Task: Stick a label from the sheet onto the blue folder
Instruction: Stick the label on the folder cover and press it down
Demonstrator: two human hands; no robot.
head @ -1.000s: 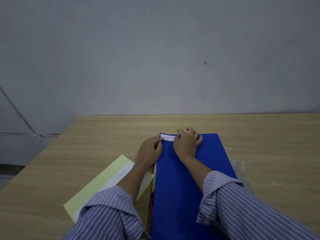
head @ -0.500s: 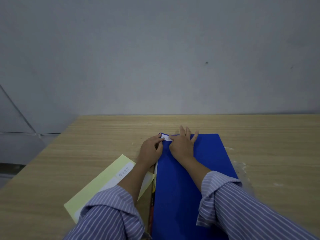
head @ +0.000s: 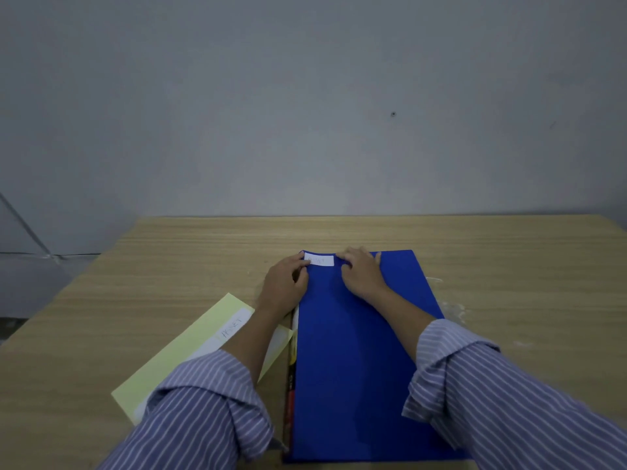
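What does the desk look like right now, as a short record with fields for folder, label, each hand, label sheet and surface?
folder: blue folder lying flat on the table
label: white label at the folder's far left corner, writing unreadable
left hand: left hand at the folder's left edge, thumb on the label's left end
right hand: right hand flat on the folder, fingertips at the label's right end
label sheet: yellow sheet, left of the folder
surface: wooden table

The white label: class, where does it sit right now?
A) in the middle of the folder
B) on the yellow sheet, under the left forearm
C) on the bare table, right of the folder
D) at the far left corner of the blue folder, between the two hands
D: the white label lies at the far left corner of the blue folder, with the left hand and right hand at its two ends.
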